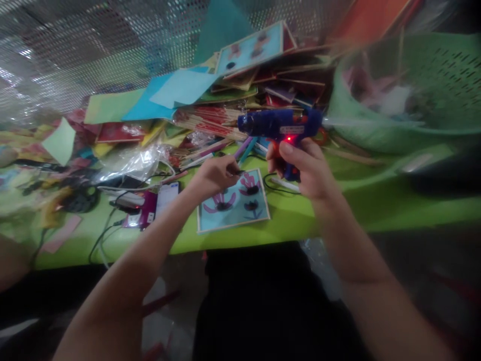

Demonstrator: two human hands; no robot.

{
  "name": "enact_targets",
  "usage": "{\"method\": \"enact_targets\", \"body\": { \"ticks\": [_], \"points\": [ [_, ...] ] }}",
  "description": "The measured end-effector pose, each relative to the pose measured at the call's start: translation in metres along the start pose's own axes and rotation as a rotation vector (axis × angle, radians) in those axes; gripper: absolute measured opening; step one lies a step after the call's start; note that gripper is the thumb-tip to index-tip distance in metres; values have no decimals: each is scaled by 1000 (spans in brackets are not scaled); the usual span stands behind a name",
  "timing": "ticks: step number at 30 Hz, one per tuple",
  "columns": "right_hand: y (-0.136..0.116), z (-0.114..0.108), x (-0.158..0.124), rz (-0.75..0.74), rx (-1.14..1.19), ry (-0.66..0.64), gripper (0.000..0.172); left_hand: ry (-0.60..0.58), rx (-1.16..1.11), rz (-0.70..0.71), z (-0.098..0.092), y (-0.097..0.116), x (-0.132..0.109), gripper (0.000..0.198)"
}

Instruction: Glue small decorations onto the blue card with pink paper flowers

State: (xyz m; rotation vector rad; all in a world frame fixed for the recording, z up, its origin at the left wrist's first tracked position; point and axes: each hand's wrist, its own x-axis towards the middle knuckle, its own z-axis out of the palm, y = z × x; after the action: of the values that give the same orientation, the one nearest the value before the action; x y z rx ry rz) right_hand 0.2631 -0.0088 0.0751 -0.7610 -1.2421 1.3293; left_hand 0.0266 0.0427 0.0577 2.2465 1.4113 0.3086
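One head-worn camera looks forward and down, close over the green table (338,210)

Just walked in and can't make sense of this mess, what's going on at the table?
A person sits at a green table cluttered with coloured paper. The right hand holds a blue glue gun, its red light on. The left hand pinches a small dark piece over a light blue card with purple flower shapes.

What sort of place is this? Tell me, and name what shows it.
Probably a paper-craft worktable. The right hand holds a blue glue gun with its red light on, the left hand pinches a small piece over a flower picture card, and coloured paper sheets pile behind.
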Motion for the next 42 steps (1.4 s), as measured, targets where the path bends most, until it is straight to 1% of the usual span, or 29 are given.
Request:
{"method": "enact_targets", "body": {
  "ticks": [4, 7, 11, 16, 20, 23, 29, 38, 42],
  "points": [
    [0, -1, 1, -3, 6, -9, 44, 40, 99, -92, 7, 14, -2, 12],
    [0, 0, 1, -18, 22, -18, 44, 60, 213, -99, 12, 22, -3, 10],
    [0, 1, 1, -31, 41, -15, 44, 37, 330, -84, 16, 34, -3, 7],
    [-1, 0, 1, -19, 39, -26, 44, -16, 418, -96, 20, 46, 1, 8],
    [-2, 0, 0, -3, 30, -19, 43, -7, 454, -102, 24, 48, 5, 6],
    [-4, 1, -1, -7, 28, -18, 44, -4, 473, -107, 26, 48, 5, 9],
    [-4, 1, -1, -19, 41, -30, 44, -33, 469, -96, 27, 52, 5, 13],
    [-6, 0, -1, -18, 20, -11, 45, -73, 514, -86, 29, 54, 7, 21],
    [-7, 1, -1, -28, 27, -16, 44, -71, 499, -94, 30, 53, 8, 20]
  ]
}}
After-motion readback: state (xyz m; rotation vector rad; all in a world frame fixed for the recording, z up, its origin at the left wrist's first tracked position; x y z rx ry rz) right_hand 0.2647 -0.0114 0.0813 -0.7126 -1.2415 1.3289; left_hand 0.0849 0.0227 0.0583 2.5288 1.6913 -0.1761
